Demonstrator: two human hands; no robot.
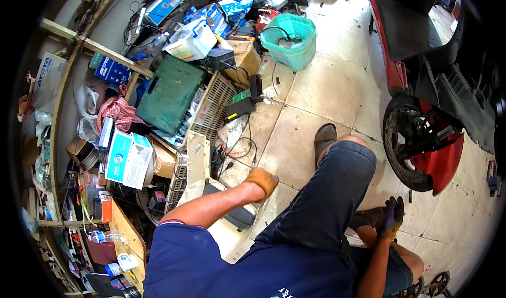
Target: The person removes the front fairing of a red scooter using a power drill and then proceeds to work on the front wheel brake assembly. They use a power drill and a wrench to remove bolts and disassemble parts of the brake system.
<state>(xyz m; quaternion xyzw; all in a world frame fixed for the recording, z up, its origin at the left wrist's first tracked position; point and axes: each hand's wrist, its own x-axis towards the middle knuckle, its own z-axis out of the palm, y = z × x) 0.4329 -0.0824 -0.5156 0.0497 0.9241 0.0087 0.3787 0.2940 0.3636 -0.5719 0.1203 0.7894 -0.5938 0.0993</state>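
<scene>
Dark blue shirt cloth [205,266] is closest to us, with dark shorts [327,192] just past it. Both hands wear gloves. The left hand [262,183] has an orange-brown glove and hangs over the floor [321,95], near a dark grey block [240,217]. Its fingers bend down out of sight, so I cannot tell if they are together or apart, or if they hold something. The right hand [391,219] has a purple and yellow glove and is down by the right shoe. Its fingers stick out, a little apart, and I see no thing in them.

Just past the right hand, a small dark stick [410,196] lies on the tiles. Then comes the red scooter [416,39], up on the right side. Its front wheel [391,140], with a shiny brake ring, is on, and so is the red wheel guard [447,166]. I cannot tell what is done or what is left.

Past the left hand there are wires [245,145], a tan crate [213,103], a green case [171,95] and a blue and white box [129,158]. Farther off sits a blue-green tub [295,59]
</scene>
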